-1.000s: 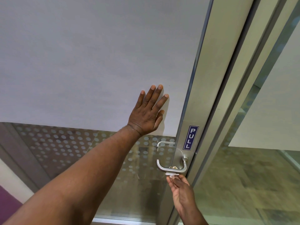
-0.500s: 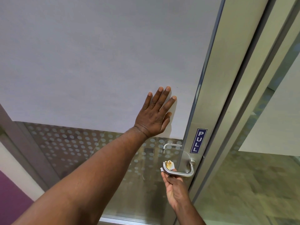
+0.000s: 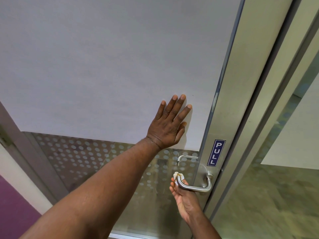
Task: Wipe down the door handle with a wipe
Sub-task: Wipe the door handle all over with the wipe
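Brushed-steel door handle under wipe-down — your right hand pinches the white wipe against its free end, while your left hand lies flat, fingers spread, bracing the door. Next stroke — probably back along the bar toward the pivot.

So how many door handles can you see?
2. One handle is on this side of the door, where the right hand rubs its end with a wipe. The other handle shows through the glass, just above it.
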